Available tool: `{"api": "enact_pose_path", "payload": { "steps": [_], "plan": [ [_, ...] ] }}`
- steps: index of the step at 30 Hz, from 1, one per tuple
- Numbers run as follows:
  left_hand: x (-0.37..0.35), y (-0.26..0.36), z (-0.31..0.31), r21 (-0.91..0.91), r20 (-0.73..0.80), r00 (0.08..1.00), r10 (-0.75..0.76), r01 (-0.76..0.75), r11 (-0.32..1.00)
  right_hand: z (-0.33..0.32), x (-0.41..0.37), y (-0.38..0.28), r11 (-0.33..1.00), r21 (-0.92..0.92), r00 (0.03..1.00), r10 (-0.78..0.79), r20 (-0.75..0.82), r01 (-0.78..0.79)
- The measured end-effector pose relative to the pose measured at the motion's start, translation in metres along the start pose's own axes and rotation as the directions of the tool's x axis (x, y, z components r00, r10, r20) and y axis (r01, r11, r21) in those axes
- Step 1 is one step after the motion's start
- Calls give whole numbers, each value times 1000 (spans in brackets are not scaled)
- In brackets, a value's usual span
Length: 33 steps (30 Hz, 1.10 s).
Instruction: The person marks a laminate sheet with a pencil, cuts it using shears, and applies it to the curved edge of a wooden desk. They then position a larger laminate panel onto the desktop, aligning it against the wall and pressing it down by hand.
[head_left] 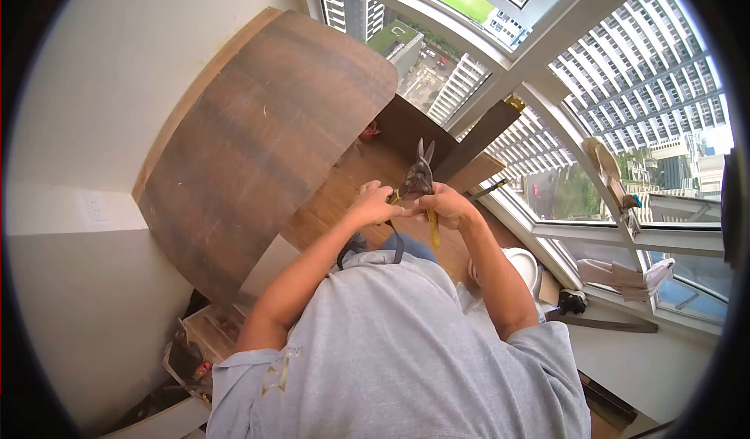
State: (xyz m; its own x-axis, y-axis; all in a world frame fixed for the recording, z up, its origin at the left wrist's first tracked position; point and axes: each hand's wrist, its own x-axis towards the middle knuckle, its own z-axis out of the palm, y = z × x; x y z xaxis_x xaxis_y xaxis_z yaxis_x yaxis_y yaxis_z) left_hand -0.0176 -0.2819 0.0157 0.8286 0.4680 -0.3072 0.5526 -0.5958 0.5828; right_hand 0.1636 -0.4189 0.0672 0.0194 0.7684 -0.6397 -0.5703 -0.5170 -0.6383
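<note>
A pair of metal snips [419, 175] with yellow handles points away from me, its blades parted. My right hand [447, 206] is closed round the handles, one of which sticks out below the fingers. Close by on the left, my left hand [376, 205] has its fingers bent at the other yellow handle, and its fingertips meet my right hand. How firmly the left fingers grip is hard to see. Beneath both hands lies a brown wooden surface [312, 219].
A large brown wood panel [258, 126] leans at the left by the wall. Dark boards [480, 138] stand near the window frame. A white bucket [519, 267] is at the right, with a dark glove [573, 301] beyond. Wooden pieces [215, 330] lie at lower left.
</note>
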Motion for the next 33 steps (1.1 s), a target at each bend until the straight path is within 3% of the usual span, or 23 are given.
{"api": "enact_pose_path", "payload": {
  "steps": [1, 2, 3, 4, 6, 7, 9, 11, 13, 14, 15, 17, 19, 20, 21, 23, 25, 26, 27, 29, 30, 31, 33],
  "plan": [
    [0, -3, 2, 2, -8, 1000, -5, 5, 1000, -1, -3, 1, 998, -62, 1000, 3, 17, -2],
    [-1, -2, -2, -298, 147, 989, -12, 56, 953, -1, -9, 1, 998, -70, 1000, -1, 26, 3],
    [-2, 1, -5, -561, 291, 956, 28, 147, 815, -2, -15, 1, 997, -78, 999, 23, 25, -21],
    [-6, 4, -3, -567, 280, 960, 19, 150, 810, -4, -22, 2, 995, -90, 998, 53, 22, -51],
    [-14, 10, 8, -778, 337, 941, 13, 271, 567, -9, -32, 6, 985, -161, 995, 73, 66, -61],
    [-20, 14, 15, -782, 331, 944, 1, 274, 559, -11, -36, 10, 975, -216, 991, 83, 101, -60],
    [-32, 27, 32, -743, 63, 998, -5, 50, 667, -21, -48, 21, 975, -221, 988, 61, 143, -29],
    [-38, 36, 44, -759, -6, 1000, -16, 6, 651, -28, -65, 37, 971, -239, 981, 50, 190, -4],
    [-52, 42, 52, -774, -103, 992, -76, -31, 633, -22, -81, 58, 992, -106, 984, -44, 172, 63],
    [-58, 51, 57, -731, -212, 974, -84, -101, 675, -26, -79, 72, 999, 3, 949, 43, 313, -46],
    [-66, 58, 62, -678, -316, 944, -92, -157, 719, -19, -84, 81, 996, -27, 931, 86, 355, -82],
    [-89, 68, 51, -618, -308, 944, -120, -102, 780, -2, -91, 95, 998, -55, 907, -4, 421, 30],
    [-112, 77, 24, -779, -155, 966, -205, 8, 627, -5, -82, 120, 992, -78, 906, -54, 420, 96],
    [-120, 73, 32, -695, -256, 947, -194, -41, 718, 25, -91, 109, 967, -134, 875, -130, 466, 215],
    [-126, 70, 40, -593, -343, 927, -153, -87, 801, 35, -89, 110, 969, -154, 856, -89, 509, 192],
    [-148, 64, 31, -628, -294, 931, -216, -17, 778, 45, -86, 109, 986, -114, 901, -62, 430, 123],
    [-167, 64, 29, -920, -121, 908, -401, 50, 390, 37, -58, 106, 980, -143, 893, -63, 447, 141],
    [-169, 46, 37, -769, -194, 939, -285, 35, 638, 36, -43, 98, 960, -258, 907, 10, 421, 110],
    [-184, 47, 28, -777, -212, 925, -314, 35, 629, 56, -40, 88, 926, -370, 920, 76, 385, 78],
    [-210, 52, 15, -800, -386, 750, -537, 18, 600, 91, -41, 70, 945, -320, 910, 77, 406, 62],
    [-213, 36, 20, -783, -475, 662, -579, -17, 622, 102, -36, 62, 905, -421, 870, 164, 465, 54],
    [-213, 25, 28, -794, -474, 649, -595, -23, 607, 109, -31, 59, 854, -518, 825, 256, 505, 52],
    [-225, 19, 14, -957, -240, 708, -664, -59, 283, 139, -24, 61, 787, -616, 823, 355, 444, -7]
  ]
}}
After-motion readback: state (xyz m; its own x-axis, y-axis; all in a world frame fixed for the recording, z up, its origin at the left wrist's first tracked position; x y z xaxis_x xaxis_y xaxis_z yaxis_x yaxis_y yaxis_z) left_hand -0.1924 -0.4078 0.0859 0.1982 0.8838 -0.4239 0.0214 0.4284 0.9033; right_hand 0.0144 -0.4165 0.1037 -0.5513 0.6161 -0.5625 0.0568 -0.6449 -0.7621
